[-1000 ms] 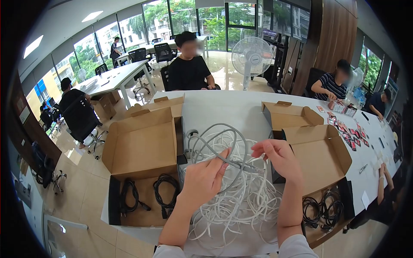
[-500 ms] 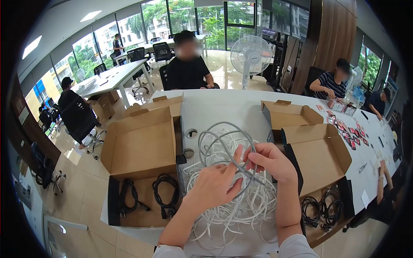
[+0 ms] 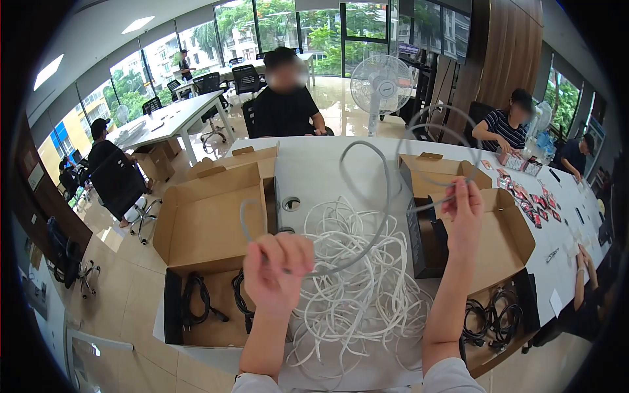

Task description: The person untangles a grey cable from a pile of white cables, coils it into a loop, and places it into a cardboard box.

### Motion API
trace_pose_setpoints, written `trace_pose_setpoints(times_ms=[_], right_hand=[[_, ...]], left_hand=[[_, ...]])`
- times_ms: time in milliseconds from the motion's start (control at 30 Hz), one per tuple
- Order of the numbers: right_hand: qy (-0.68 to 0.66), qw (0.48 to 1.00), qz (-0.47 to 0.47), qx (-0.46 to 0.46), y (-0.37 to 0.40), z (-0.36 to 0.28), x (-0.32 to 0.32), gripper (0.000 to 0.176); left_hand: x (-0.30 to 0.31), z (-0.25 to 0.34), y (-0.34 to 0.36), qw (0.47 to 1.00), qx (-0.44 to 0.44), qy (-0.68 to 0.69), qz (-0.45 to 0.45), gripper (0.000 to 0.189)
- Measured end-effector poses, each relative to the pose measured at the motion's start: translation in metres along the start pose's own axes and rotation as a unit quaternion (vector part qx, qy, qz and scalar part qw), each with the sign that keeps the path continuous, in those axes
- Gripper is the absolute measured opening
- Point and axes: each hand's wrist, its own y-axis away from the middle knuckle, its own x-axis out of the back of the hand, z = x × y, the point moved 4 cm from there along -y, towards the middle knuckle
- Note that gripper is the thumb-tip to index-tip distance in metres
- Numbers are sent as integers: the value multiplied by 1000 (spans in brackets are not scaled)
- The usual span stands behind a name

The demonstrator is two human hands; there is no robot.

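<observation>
Both my hands hold one grey cable [image 3: 380,196] up above the table. My left hand [image 3: 278,270] is closed around one end of it, low and left, over the edge of the left box. My right hand [image 3: 464,215] pinches the other part, raised to the right, with loops of the cable arching above it. Under the stretched cable lies a tangled heap of white cables [image 3: 354,288] on the white table [image 3: 327,167].
An open cardboard box [image 3: 213,223] on the left holds coiled black cables [image 3: 252,295]. Another open box [image 3: 488,229] on the right has black cables [image 3: 488,318] at its front. Several people sit around the table; a fan [image 3: 382,82] stands behind it.
My hands were close together over the white heap, working the grey cable's coil. Now they have pulled apart, left hand down-left, right hand up-right, and the cable is stretched out between them.
</observation>
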Motion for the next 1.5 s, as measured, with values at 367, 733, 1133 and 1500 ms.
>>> trace_pose_setpoints(times_ms=[367,733,1133,1500], right_hand=[[-34,983,128,125,-9,-20,30,21],[136,976,24,167,10,-24,-4,21],[364,877,-184,256,42,-36,-43,14],[336,878,-284,189,61,-34,-65,6]], left_hand=[[39,19,-4,954,76,-134,256,32],[-10,-10,3,530,95,-814,-219,80],[-11,35,-2,777,-9,-611,-152,88],[-5,-13,7,896,266,-350,-64,37]])
